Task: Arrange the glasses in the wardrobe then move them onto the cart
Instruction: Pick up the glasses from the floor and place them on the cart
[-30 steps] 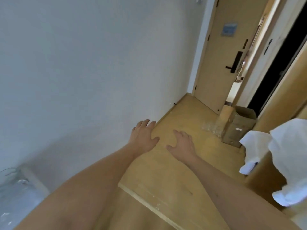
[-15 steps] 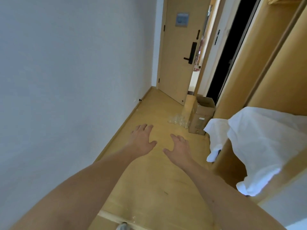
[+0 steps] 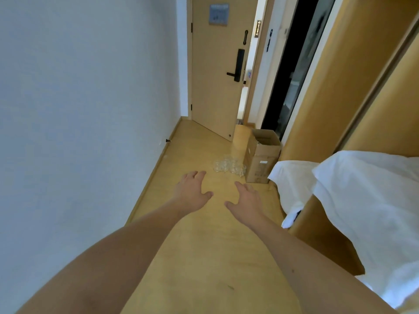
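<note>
A cluster of clear glasses (image 3: 229, 166) is sitting on the wooden floor (image 3: 204, 257) ahead of both hands, touching one open cardboard box (image 3: 260, 156); their number is too blurred to count. The left hand (image 3: 191, 192) and right hand (image 3: 246, 201) are reaching forward, fingers spread, grasping nothing.
</note>
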